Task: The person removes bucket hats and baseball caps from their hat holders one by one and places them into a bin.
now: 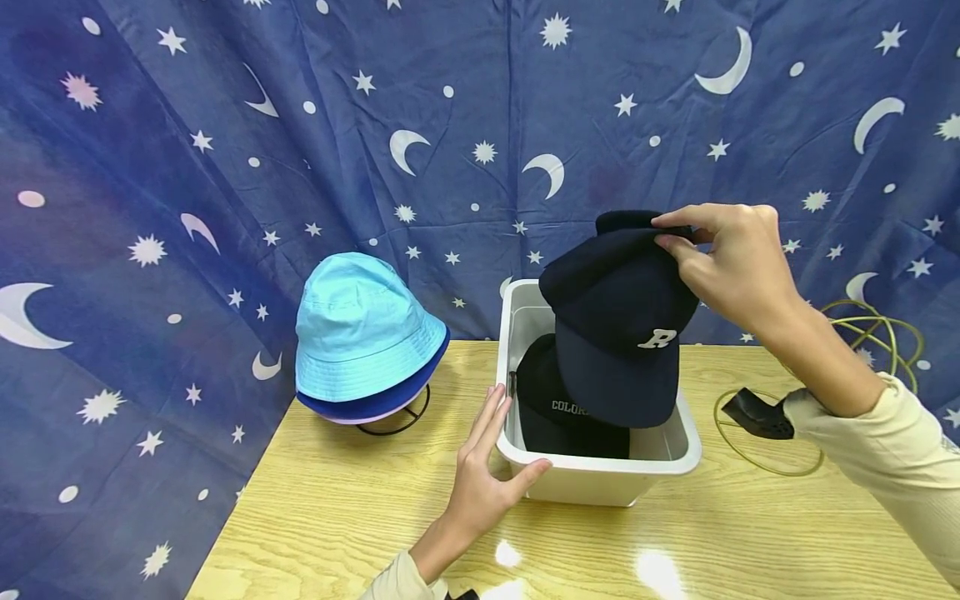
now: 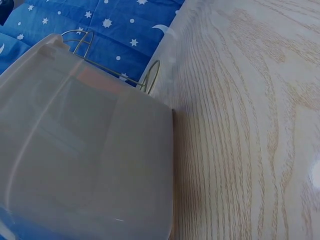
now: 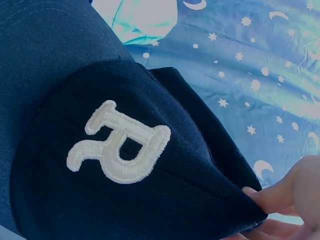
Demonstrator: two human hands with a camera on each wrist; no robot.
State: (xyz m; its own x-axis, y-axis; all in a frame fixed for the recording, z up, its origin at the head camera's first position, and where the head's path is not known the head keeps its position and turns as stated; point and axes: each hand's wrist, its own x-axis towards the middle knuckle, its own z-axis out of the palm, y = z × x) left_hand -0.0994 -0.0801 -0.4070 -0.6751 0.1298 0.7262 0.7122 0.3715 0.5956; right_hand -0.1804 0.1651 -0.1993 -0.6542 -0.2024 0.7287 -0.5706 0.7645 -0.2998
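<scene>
Thumb and fingers of my right hand [image 1: 738,258] pinch the crown of a navy baseball cap [image 1: 615,292], its brim hanging down over the bin. A white letter R [image 3: 122,145] is stitched on its front. Behind the pinched crown shows another dark fold of cloth [image 3: 205,120]. Lower in the white plastic bin [image 1: 607,471] lies a black cap [image 1: 547,400] with pale lettering, partly covered by the navy one. At the bin's near left corner my left hand [image 1: 480,492] rests against the rim, fingers spread and fairly straight. The bin's side wall [image 2: 100,145] fills much of the left wrist view.
On the left, a light blue bucket hat [image 1: 360,325] tops a darker blue one [image 1: 382,404] on a black wire stand [image 1: 408,425]. A gold wire stand [image 1: 750,458] stands right of the bin. Starry blue cloth [image 1: 480,108] hangs behind the wooden table [image 1: 322,517].
</scene>
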